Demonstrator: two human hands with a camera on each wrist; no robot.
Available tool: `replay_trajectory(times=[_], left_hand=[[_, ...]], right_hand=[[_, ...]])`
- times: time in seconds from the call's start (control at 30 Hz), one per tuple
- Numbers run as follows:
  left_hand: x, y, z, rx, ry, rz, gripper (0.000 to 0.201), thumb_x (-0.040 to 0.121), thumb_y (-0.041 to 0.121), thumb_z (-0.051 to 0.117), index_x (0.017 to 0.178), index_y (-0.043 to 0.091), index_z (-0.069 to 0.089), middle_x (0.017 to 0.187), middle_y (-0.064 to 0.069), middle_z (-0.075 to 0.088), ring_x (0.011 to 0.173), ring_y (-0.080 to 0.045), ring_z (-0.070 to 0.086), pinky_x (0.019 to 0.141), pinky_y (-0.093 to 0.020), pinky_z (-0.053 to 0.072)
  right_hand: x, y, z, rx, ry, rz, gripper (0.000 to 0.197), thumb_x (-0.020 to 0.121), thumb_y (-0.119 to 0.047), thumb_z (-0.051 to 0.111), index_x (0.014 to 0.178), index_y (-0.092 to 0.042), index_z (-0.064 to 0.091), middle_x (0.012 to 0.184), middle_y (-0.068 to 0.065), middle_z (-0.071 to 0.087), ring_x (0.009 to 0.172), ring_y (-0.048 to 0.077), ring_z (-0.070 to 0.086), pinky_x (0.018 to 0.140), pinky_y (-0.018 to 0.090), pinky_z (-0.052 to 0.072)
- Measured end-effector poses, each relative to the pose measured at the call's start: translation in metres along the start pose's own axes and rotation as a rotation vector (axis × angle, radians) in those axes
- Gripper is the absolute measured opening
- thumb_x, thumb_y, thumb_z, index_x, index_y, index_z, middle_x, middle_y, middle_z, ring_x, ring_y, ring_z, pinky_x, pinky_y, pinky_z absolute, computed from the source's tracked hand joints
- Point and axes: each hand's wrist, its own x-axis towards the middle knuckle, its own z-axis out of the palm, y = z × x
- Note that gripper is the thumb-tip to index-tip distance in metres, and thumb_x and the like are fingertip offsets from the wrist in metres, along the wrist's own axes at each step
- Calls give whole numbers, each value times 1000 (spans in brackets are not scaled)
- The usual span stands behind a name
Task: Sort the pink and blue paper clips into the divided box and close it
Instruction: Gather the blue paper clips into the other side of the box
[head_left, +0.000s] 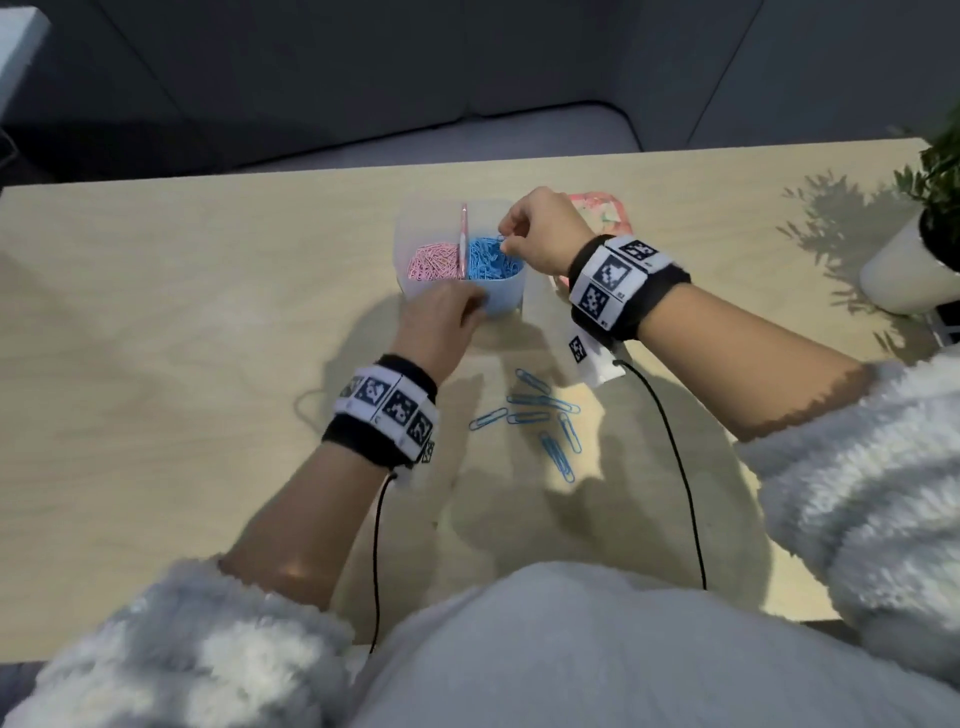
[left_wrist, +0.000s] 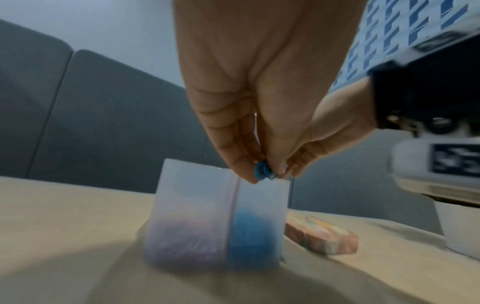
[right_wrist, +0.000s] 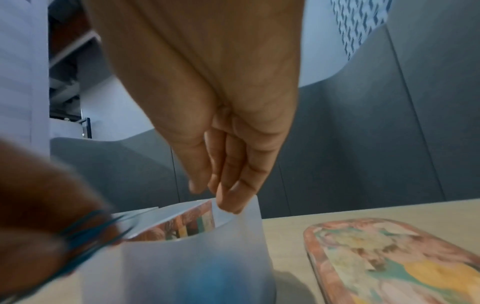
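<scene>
Left hand (head_left: 441, 325) pinches blue clip bunch (left_wrist: 262, 173) just above near rim of divided box (head_left: 504, 301). Right hand (head_left: 540, 234) holds nothing, fingers relaxed at rim. Best to release low, right of divider (head_left: 462, 244), over blue side. Loose blue clips (head_left: 540, 415) wait on table (head_left: 208, 364).

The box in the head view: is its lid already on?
No, the box stands open, with pink and blue clips visible inside, and the lid lies on the table behind the right hand.

loose clips (head_left: 540, 421) before box (head_left: 506, 301) (lid (head_left: 605, 213) behind)
</scene>
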Motion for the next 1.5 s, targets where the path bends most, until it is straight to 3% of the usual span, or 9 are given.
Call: replay_trajectory(times=[0.1, 0.27, 0.4, 0.53, 0.77, 1.03, 1.23, 1.37, 1.5], left_hand=[[36, 9, -7, 39, 66, -35, 20, 87, 12, 55, 102, 5, 66, 102, -18, 68, 99, -33, 60, 82, -35, 42], [75, 19, -4, 124, -9, -6, 19, 84, 10, 56, 99, 3, 64, 98, -21, 66, 98, -35, 59, 87, -40, 46], [73, 11, 4, 354, 14, 125, 19, 58, -14, 64, 69, 2, 64, 57, -19, 63, 51, -32, 62, 52, -40, 57], [29, 14, 15, 137, 53, 271, 24, 90, 17, 46, 86, 5, 66, 84, -16, 67, 80, -31, 61, 67, -42, 51], [-24, 5, 65, 207, -423, 323, 47, 81, 28, 66, 124, 11, 56, 126, -10, 56, 111, -30, 53, 95, -38, 40], [-20, 4, 76, 204, -462, 218, 24, 88, 16, 56, 109, 4, 61, 110, -17, 58, 104, -33, 53, 86, -36, 39], [-26, 7, 87, 312, -423, 189, 23, 91, 10, 44, 107, -1, 57, 111, -20, 56, 105, -34, 50, 86, -38, 37], [-26, 8, 90, 455, -273, 286, 18, 84, 4, 44, 85, -4, 60, 85, -23, 63, 80, -37, 63, 65, -40, 49], [-20, 4, 84, 346, -331, 141, 21, 96, 12, 39, 108, 1, 52, 111, -20, 58, 103, -36, 54, 80, -44, 42]], right_hand=[[-17, 7, -9, 13, 90, -31, 20, 86, -8, 56, 101, -5, 69, 105, 10, 69, 101, 21, 62, 92, 27, 47], [-74, 44, -9, 12, 50, -20, 17, 85, -8, 53, 83, -7, 70, 84, 5, 70, 76, 17, 58, 73, 23, 42], [-114, 74, 1, -69, -34, 42, 18, 85, -8, 51, 85, -8, 70, 90, 8, 73, 83, 25, 62, 77, 29, 45], [-140, 94, 18, -171, -181, 93, 13, 83, -12, 54, 79, -10, 66, 85, 13, 71, 88, 34, 63, 70, 30, 42], [-159, 97, 51, -184, -221, 133, 40, 65, -46, 75, 76, -16, 50, 79, 7, 61, 77, 29, 57, 63, 34, 39], [-160, 92, 60, -183, -312, 176, 8, 79, -11, 64, 87, -8, 66, 91, 13, 70, 89, 31, 63, 75, 35, 49], [-161, 88, 69, -288, -319, 75, 12, 85, -3, 52, 91, -2, 62, 100, 18, 64, 94, 35, 59, 68, 33, 41], [-162, 93, 65, -268, -310, 64, 16, 87, -9, 51, 100, -3, 56, 102, 20, 63, 95, 39, 59, 73, 38, 43], [-157, 99, 62, -289, -329, 62, 16, 83, -2, 48, 94, -4, 60, 103, 18, 63, 97, 36, 57, 74, 35, 42]])
